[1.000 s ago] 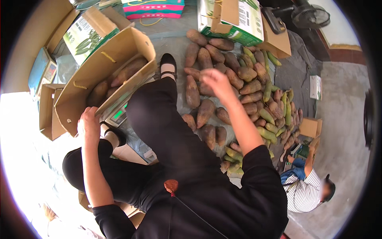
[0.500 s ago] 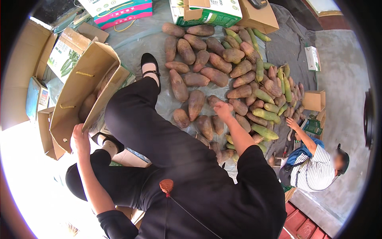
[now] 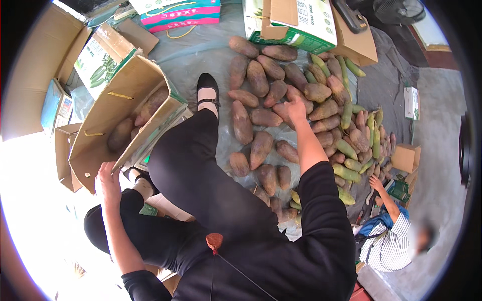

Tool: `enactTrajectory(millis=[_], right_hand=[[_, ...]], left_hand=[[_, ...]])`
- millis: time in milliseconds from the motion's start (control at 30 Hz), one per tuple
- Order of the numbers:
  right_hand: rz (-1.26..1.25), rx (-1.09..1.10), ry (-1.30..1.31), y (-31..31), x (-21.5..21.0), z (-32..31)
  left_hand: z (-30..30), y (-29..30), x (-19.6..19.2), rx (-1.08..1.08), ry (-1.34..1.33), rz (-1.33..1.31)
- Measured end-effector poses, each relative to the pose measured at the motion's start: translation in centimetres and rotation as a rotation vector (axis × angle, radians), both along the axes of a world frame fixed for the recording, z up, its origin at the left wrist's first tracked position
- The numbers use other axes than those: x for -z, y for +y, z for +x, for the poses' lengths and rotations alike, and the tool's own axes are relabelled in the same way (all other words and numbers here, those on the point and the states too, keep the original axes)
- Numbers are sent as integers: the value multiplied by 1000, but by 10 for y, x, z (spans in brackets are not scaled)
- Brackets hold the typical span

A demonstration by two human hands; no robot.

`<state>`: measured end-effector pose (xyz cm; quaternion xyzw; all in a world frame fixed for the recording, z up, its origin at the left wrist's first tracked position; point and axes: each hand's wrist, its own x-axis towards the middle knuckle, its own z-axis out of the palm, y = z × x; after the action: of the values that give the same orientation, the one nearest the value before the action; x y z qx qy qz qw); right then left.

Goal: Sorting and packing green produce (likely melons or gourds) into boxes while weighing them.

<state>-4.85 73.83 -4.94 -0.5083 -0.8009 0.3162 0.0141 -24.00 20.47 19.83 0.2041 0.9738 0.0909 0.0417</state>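
Note:
My left hand (image 3: 108,184) is closed on the near edge of an open cardboard carton (image 3: 100,103) at the left. The carton is tilted, and several large brown gourds (image 3: 120,134) lie inside it. My right hand (image 3: 296,109) reaches into the pile on the floor sheet, its fingers closed about a brown oblong gourd (image 3: 282,115), which it partly hides. Around that hand lie more brown gourds (image 3: 266,118), and to its right are greener ones (image 3: 346,148).
Printed cartons (image 3: 296,25) and a pink-and-teal box (image 3: 181,17) stand at the back. A fan (image 3: 399,10) is at the far right. Another person (image 3: 386,243) in a striped shirt reaches toward the pile's right end. My shoe (image 3: 207,95) rests beside the gourds.
My right hand has moved farther away, from a nearer gourd to another one deeper in the pile. The view has shifted, and my left hand stays on the carton edge.

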Motion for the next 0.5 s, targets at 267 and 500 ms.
enactTrajectory(millis=[267,500], right_hand=[[-112,105,236,45,59,-33],[-249,520,343,-5,63,-77]], left_hand=[[-5,24,-8,-68,-112,-33],[-2,14,-16,-153,-147,-92]])
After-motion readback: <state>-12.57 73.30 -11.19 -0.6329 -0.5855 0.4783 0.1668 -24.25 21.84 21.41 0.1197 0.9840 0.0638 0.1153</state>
